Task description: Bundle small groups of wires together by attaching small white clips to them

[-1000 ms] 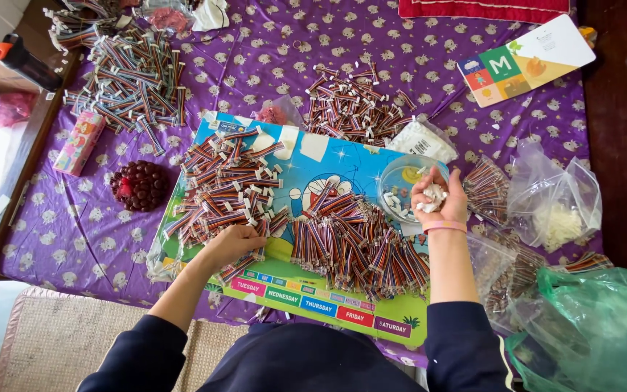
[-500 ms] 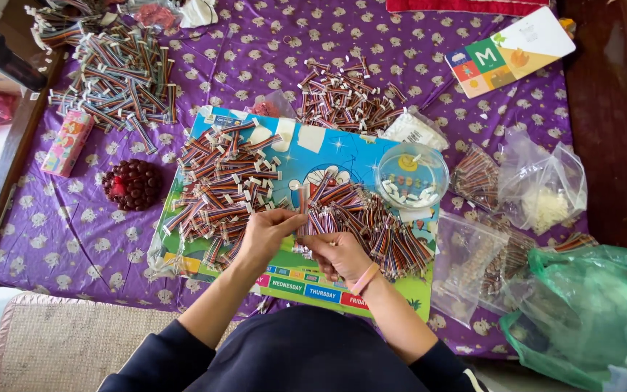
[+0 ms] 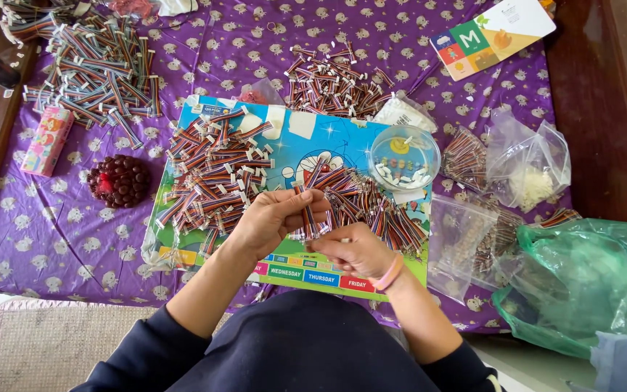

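- The left hand (image 3: 270, 221) is curled, knuckles up, its fingers pinched on a short multicoloured ribbon cable (image 3: 308, 216) that stands nearly upright between the two hands; the forearm runs up from the lower left in a dark sleeve.
- The right hand (image 3: 353, 250) lies just below and to the right, palm down, fingers bent inward toward the cable's lower end; they appear to grip it there, though the contact is partly hidden; a pink band (image 3: 387, 276) circles the wrist.
- Both hands hover over a colourful picture board (image 3: 306, 145); a heap of the same cables (image 3: 215, 178) lies on its left half; another heap (image 3: 379, 207) lies just right of the hands.
- A clear round bowl (image 3: 403, 156) with small white pieces sits at the board's right edge.
- Farther out on the purple patterned cloth (image 3: 52, 232): a dark red beaded ball (image 3: 119, 180); a pink box (image 3: 46, 141); more cable piles at the top; clear plastic bags (image 3: 527, 163) on the right; a green plastic bag (image 3: 589, 279) at the lower right.
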